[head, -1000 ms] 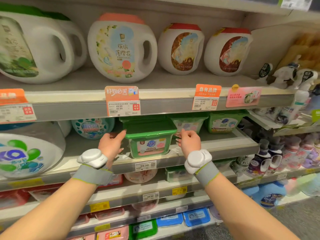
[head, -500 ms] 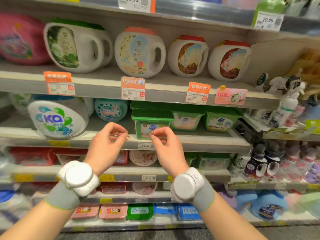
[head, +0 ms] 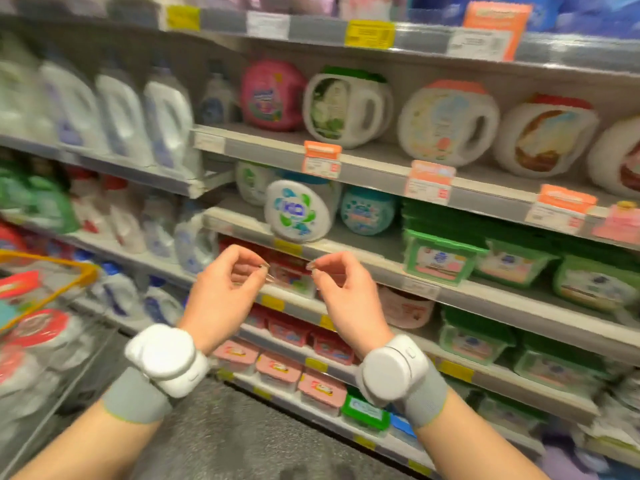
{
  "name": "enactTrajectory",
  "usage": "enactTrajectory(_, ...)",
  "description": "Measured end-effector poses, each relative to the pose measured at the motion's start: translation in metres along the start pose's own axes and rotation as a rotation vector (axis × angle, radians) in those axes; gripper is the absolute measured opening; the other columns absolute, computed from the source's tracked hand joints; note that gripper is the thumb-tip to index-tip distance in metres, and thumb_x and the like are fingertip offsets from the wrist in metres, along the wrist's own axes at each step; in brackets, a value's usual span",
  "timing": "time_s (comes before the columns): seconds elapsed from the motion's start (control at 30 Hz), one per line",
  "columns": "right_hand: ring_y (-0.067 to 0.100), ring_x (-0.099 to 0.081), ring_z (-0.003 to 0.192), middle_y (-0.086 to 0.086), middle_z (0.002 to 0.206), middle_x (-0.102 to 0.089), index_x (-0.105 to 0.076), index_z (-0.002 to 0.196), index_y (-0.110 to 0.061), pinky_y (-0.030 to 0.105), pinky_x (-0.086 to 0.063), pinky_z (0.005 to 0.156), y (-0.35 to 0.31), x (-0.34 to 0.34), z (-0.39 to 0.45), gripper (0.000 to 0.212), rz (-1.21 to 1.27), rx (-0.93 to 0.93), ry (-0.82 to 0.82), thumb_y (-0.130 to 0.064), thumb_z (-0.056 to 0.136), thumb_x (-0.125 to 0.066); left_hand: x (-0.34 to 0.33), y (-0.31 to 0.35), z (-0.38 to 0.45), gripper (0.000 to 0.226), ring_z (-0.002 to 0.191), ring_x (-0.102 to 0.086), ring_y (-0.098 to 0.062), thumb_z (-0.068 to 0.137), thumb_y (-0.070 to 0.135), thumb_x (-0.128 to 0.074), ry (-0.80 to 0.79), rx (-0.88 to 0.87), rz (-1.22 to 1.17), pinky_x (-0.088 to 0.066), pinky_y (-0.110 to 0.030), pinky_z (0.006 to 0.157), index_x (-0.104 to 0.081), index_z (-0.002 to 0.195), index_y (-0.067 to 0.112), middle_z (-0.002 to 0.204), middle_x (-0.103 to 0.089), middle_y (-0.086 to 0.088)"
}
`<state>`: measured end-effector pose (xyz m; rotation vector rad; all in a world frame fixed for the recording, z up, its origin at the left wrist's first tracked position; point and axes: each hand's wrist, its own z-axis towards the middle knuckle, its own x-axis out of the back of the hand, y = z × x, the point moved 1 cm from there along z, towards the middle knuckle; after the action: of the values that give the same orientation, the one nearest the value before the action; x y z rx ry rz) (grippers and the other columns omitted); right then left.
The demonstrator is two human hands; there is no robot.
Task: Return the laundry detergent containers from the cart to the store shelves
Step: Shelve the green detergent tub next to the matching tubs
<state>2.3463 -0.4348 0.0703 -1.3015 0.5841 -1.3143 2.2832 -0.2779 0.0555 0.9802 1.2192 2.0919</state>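
My left hand (head: 225, 289) and my right hand (head: 341, 289) hover side by side in front of the shelves, fingers loosely curled and holding nothing. A green-lidded detergent box (head: 441, 258) stands on the shelf (head: 485, 299) to the right of my hands, with more green boxes (head: 516, 263) beside it. At the left edge, the cart (head: 45, 271) with a yellow rim holds several blurred white detergent containers with red lids (head: 38, 327).
White round jugs (head: 446, 124) line the upper shelf; a round white tub (head: 298, 211) and a teal tub (head: 367, 211) stand below. Tall white bottles (head: 117, 112) fill the left shelves. Pink boxes (head: 277, 368) sit low. Grey floor (head: 225, 438) lies beneath.
My hands let go of the green box and drew back from the shelf. The view swung left, bringing the cart and the left shelves into sight.
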Motion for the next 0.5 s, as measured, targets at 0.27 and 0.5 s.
enactTrajectory(0.27,0.007,-0.06,0.075,-0.01,0.083,-0.065,-0.06,0.085,-0.019,0.018,-0.047,0.073,-0.054,-0.215,-0.006,0.018,0.104,0.074,-0.274,-0.002,0.088,-0.062,0.192,-0.089,-0.018,0.028,0.065,-0.054,-0.006,0.089,0.002,-0.062,0.2,0.135,0.109,-0.045,-0.017,0.065,-0.053,0.078,0.026,0.076,-0.061,-0.005)
enactTrajectory(0.5,0.002,-0.057,0.071,-0.007,0.079,-0.062,-0.057,0.085,-0.017,0.012,-0.044,0.072,-0.084,-0.376,-0.024,0.019,0.192,0.063,-0.461,0.002,0.088,-0.061,0.331,-0.16,-0.035,0.025,0.064,-0.05,-0.011,0.088,0.008,-0.065,0.321,0.267,0.217,-0.044,-0.018,0.063,-0.052,0.077,0.026,0.07,-0.055,0.005)
